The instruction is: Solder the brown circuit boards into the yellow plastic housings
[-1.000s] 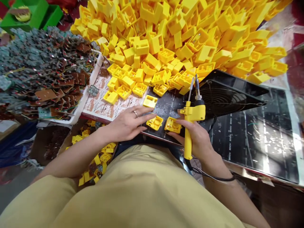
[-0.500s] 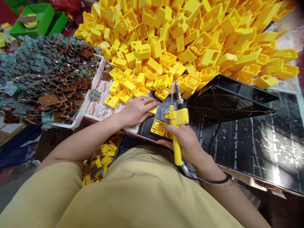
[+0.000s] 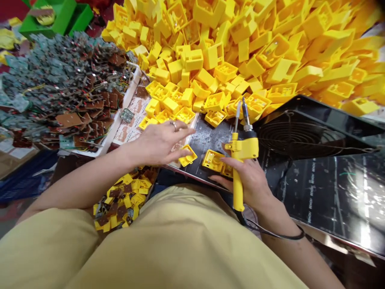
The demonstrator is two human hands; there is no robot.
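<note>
My right hand [image 3: 248, 176] is closed around a yellow soldering tool [image 3: 239, 180], its metal tip pointing up and away from me. Under that hand, a yellow casing [image 3: 213, 159] lies open side up on the black bench surface [image 3: 207, 134]. My left hand [image 3: 156, 142] has its fingers spread. Its thumb touches or hovers over a small yellow casing part [image 3: 188, 155] near the bench's front edge; contact is unclear. Beyond both hands rises a large heap of yellow casings [image 3: 192, 60].
A white tray [image 3: 112, 130] heaped with circuit boards [image 3: 69, 96] stands at the left. A black fan [image 3: 300, 130] sits at the right. Below the bench edge is a box of yellow and brown pieces [image 3: 128, 200]. Green bins [image 3: 51, 18] stand at the far left.
My left hand has drawn back toward the front edge, and its fingers have spread. The small yellow part now lies by its thumb. The whole view has shifted slightly.
</note>
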